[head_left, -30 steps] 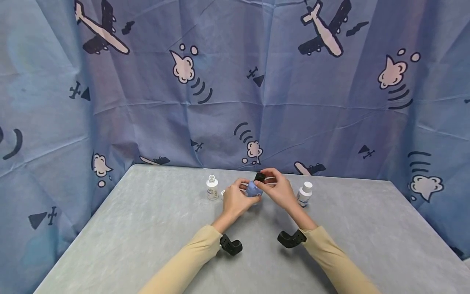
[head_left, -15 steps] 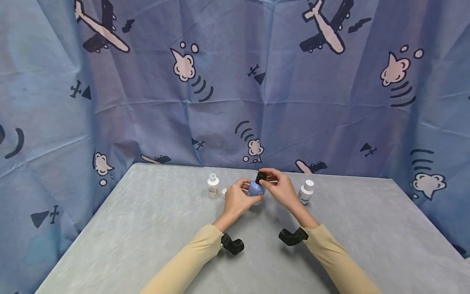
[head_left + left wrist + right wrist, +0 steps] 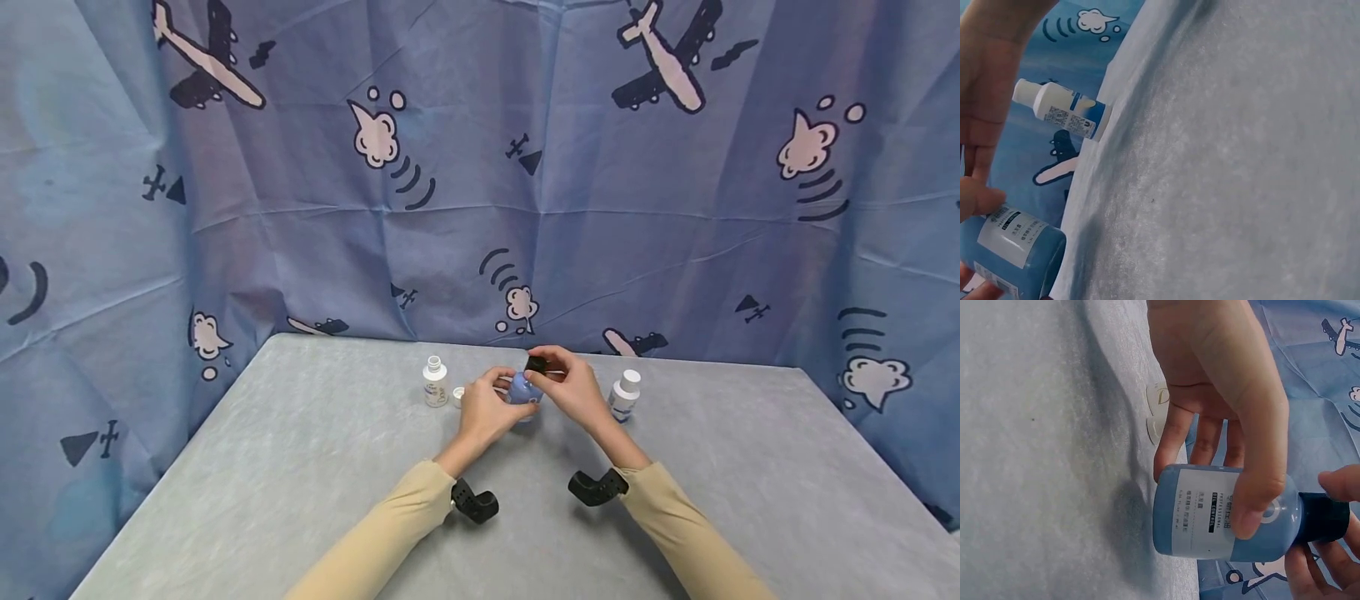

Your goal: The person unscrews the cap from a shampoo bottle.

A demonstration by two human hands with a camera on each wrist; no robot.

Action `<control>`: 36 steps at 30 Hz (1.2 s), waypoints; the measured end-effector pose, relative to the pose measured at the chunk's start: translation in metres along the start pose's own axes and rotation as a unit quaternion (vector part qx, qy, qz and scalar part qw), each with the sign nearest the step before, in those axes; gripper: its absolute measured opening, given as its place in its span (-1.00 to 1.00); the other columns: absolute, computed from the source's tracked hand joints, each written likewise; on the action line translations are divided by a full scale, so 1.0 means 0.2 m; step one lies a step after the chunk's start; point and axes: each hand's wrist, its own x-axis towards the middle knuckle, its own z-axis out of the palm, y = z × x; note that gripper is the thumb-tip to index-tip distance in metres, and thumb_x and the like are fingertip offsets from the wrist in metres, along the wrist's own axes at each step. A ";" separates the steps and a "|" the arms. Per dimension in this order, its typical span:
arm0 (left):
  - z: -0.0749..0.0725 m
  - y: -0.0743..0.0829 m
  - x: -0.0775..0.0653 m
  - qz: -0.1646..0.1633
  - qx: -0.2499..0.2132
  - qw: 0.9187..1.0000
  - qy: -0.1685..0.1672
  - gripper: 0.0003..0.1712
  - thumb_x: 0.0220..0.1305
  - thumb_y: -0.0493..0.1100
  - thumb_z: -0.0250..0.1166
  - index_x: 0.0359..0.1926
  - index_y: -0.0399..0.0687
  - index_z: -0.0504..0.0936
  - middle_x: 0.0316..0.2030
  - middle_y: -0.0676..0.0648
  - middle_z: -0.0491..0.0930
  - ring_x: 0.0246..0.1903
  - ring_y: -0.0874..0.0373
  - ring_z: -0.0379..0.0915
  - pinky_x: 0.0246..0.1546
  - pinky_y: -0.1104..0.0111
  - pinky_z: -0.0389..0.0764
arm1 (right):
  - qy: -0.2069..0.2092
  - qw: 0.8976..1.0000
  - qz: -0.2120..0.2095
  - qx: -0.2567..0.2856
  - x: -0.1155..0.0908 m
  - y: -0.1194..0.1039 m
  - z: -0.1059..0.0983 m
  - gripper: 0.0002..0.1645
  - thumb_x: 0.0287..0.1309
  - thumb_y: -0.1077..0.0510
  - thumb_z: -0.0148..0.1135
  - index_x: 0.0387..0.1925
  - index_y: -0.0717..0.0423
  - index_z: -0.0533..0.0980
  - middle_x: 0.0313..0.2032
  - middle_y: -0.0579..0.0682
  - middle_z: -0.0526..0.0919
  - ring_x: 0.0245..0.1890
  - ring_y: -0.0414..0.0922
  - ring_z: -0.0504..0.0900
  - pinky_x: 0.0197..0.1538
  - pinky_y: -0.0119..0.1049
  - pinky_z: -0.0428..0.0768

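A blue bottle with a white label reading "OIL CONTROL" stands near the back middle of the table. My left hand grips its body, the thumb across the label in the right wrist view. On top is a black cap, pinched between the thumb and fingers of my right hand. In the left wrist view, the lower part of the blue bottle shows, its cap out of frame. Left of my left hand is an uncapped white bottle, with a small white lid beside it.
A capped white bottle with a blue-marked label stands just right of my right hand. The table has a light grey cover, and a blue curtain with printed planes hangs behind it. Each wrist carries a black camera mount.
Both hands stay around the blue bottle and its black cap. My right fingers shift slightly on the cap, hiding more of it. The white lid shows more fully beside my left hand.
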 end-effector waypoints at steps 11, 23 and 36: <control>0.00 0.00 -0.01 -0.013 -0.068 0.997 -0.044 -0.38 -0.20 -0.06 0.56 -0.03 -0.11 0.62 -0.25 -0.12 0.71 -0.33 0.16 0.62 -0.29 0.42 0.61 | -0.010 1.000 0.004 0.014 -0.01 0.00 -0.01 -0.56 0.08 0.32 0.31 0.05 0.22 0.52 0.06 0.25 0.49 0.04 0.18 0.58 0.12 -0.03 0.57; -0.01 -0.01 0.00 -0.015 -0.066 0.996 -0.059 -0.33 -0.19 -0.02 0.56 0.01 -0.12 0.61 -0.23 -0.10 0.70 -0.32 0.18 0.61 -0.26 0.41 0.61 | -0.040 0.997 -0.003 0.071 0.00 0.01 -0.01 -0.30 0.16 0.43 0.10 0.32 0.26 0.13 0.18 0.32 0.46 0.16 0.21 0.49 0.24 0.08 0.42; -0.01 0.01 0.01 -0.009 -0.013 1.000 -0.022 -0.40 -0.26 -0.02 0.59 -0.09 -0.01 0.63 -0.26 -0.03 0.71 -0.35 0.19 0.61 -0.37 0.46 0.56 | 0.017 0.993 0.105 -0.043 0.00 -0.02 0.00 -0.39 0.04 -0.03 0.39 0.01 0.19 0.38 -0.12 0.15 0.53 -0.17 0.00 0.53 -0.24 -0.36 0.45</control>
